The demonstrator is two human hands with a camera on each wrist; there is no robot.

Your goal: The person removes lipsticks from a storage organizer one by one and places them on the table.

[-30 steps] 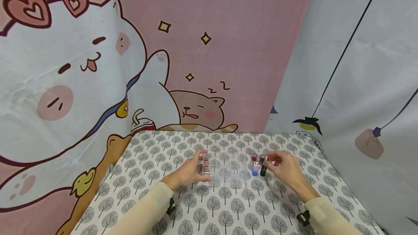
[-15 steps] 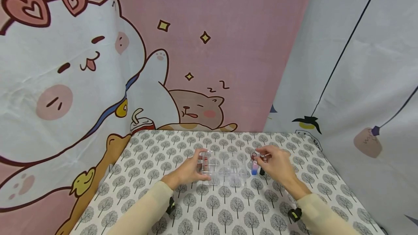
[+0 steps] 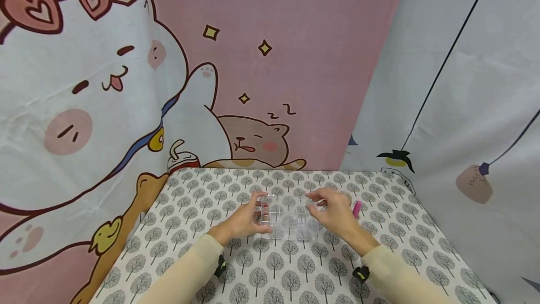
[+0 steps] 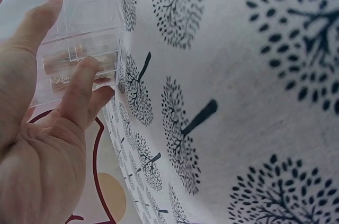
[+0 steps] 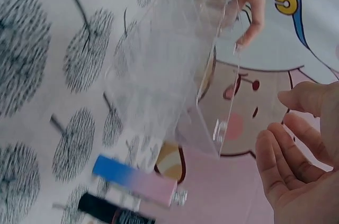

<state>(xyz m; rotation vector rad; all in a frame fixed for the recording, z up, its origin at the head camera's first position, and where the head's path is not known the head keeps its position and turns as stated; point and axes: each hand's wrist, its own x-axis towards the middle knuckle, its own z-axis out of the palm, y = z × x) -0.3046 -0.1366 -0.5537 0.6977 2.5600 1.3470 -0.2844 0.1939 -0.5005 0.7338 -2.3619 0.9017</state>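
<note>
A clear plastic compartment box (image 3: 291,219) stands on the table, with lipstick tubes (image 4: 79,65) lying in its left end. My left hand (image 3: 244,219) grips that end, thumb on the near side and fingers on the far side. At the opposite end, my right hand (image 3: 335,212) hovers by the box with loosely bent fingers and nothing between them; whether it touches the rim cannot be told. In the right wrist view, a blue-and-pink lipstick (image 5: 135,179) and a black tube (image 5: 114,211) stand beside the box; the right hand hides them from the head view.
A bright pink tube (image 3: 357,209) stands on the table to the right of the right hand. The tablecloth (image 3: 274,266) has a tree print. Behind the table hangs a curtain (image 3: 320,83) with cartoon animals.
My right hand has moved left, from beside the lipsticks, over them, to the box's right end. The pink tube has come into sight behind it. My left hand has kept its grip.
</note>
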